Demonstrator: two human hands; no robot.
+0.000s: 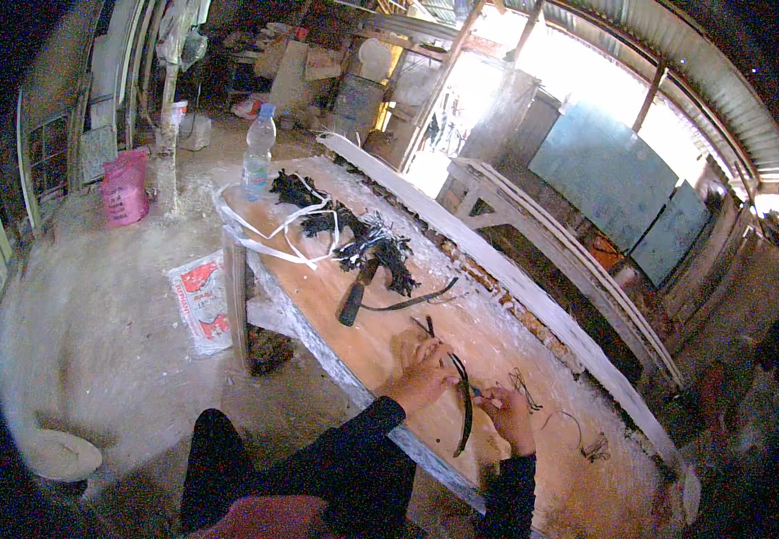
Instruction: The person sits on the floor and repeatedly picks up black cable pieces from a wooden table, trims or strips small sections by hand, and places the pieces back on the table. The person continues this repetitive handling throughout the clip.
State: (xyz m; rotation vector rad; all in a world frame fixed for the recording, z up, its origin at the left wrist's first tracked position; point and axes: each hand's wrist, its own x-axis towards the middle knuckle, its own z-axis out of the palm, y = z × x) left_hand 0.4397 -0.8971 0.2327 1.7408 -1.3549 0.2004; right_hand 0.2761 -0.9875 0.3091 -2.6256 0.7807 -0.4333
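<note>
A narrow, curved black strip [465, 418] stands out over the orange-brown tabletop between my two hands. My left hand [424, 375] is closed, its fingertips pinching the strip near its upper end. A short dark piece [426, 325] shows just past the left knuckles. Right of the strip, my right hand [508, 415] is closed with fingertips close to it, around something small with a bluish spot that I cannot make out. Thin wires [524, 388] lie beyond the right hand. Farther up the table, a dark cylindrical handle [352, 301] lies beside a longer black strip [421, 298].
A heap of shredded black strips [376, 247], a white band [286, 235] and a clear plastic bottle [258, 153] occupy the table's far end. A raised white board [497, 260] runs along the far side. On the floor are a pink sack [126, 189] and a printed bag [203, 304].
</note>
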